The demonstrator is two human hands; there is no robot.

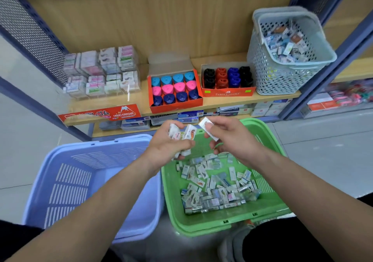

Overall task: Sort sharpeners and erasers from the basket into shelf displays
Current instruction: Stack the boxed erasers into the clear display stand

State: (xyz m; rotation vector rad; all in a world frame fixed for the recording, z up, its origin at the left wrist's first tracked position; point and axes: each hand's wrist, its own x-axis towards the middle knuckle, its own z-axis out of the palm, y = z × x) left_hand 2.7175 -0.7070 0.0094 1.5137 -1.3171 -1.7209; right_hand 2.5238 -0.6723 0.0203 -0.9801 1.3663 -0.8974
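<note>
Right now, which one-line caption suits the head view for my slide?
Left hand grips several small white wrapped erasers, right hand pinches another white eraser, above the green plastic basket.

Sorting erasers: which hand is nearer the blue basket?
Left. The left hand is by the right edge of the blue basket; the right hand is farther right, over the green basket.

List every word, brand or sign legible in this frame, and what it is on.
"FABER CASTELL": front of the orange sharpener box.
"HARD ERASER": red shelf-edge sign.
"ゴム": same sign; the characters before it are blurred.
Too small or blurred: wrappers of the erasers in the left hand, the eraser in the right hand, the basket erasers, the lower-shelf boxes.
</note>
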